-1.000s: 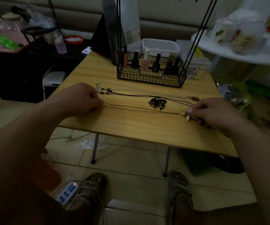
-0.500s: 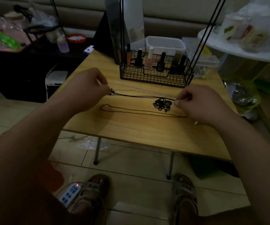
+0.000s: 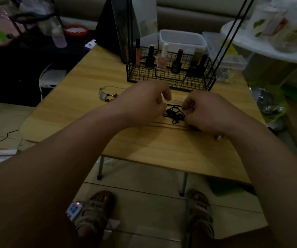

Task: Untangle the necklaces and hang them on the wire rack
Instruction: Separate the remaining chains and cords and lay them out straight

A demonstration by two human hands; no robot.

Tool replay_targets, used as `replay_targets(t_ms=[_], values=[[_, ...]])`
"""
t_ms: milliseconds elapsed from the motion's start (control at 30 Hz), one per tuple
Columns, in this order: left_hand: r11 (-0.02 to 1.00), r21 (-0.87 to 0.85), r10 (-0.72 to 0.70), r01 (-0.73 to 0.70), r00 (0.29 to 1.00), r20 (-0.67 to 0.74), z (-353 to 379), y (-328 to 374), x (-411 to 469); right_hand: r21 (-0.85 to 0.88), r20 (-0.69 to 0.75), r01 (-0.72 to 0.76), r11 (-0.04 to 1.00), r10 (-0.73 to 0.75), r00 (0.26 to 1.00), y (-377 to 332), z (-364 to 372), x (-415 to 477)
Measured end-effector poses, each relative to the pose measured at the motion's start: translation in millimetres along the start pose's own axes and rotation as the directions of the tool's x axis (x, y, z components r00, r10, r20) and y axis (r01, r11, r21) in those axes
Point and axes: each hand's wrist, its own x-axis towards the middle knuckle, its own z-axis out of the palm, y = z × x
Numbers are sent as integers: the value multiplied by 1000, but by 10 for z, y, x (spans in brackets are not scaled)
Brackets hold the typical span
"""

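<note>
Necklaces number three. The black necklace [image 3: 173, 114] is bunched in a knot, and the curled fingers of the left hand [image 3: 144, 104] and right hand [image 3: 210, 113] pinch it from either side, the two hands close together. Just behind it, the silver chain [image 3: 174, 100] runs leftward. A thin dark necklace [image 3: 162, 123] stretches left to right on the table [image 3: 90, 72], in front of the single wire rack [image 3: 171, 79].

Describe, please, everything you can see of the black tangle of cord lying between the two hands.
The black tangle is a knot of thin, dark cord in loose overlapping loops, lying flat on the wooden table. A straight strand leaves its top toward the left hand, whose grip is unclear. The right hand pinches its right edge.
</note>
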Motion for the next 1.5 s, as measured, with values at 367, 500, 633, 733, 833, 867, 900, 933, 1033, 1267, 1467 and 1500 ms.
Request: replay_targets(t_ms=[367,500,633,733,833,867,900,933,1033,1267,1467,1500], values=[[977,184,79,-108,984,158,147,108,131,125,80,84,989,-94,992,120,21,1],[979,182,64,-96,982,176,133,63,123,116,92,91,989,-102,991,145,5,-33],[991,106,70,-82,991,115,104,45,98,100,89,121,988,-130,987,163,5,-56],[1000,4,27,-27,999,39,59,35,96,62,86,139,988,-144,986,163,34,-43],[993,-111,-38,40,999,13,25,15,91,39,76,147,988,-149,986,165,47,-23],[990,-131,-53,55,998,18,18,10,86,33,75,147,989,-149,986,163,43,-20],[988,-141,-65,68,998,22,12,1,81,22,77,146,989,-148,986,160,40,-19],[987,-141,-75,77,997,25,5,-9,76,10,80,145,989,-145,986,158,39,-17],[989,-110,-93,101,993,68,-53,-48,55,-5,92,135,991,-134,987,148,51,-15],[990,-72,-117,125,987,106,-222,-135,-17,284,-100,107,953,-81,992,226,-82,-129],[994,1,-107,108,984,142,-273,-183,-42,597,-130,132,791,-67,989,304,-153,-173],[994,16,-111,110,983,148,-284,-192,-46,632,-125,141,762,-79,989,316,-172,-182]])
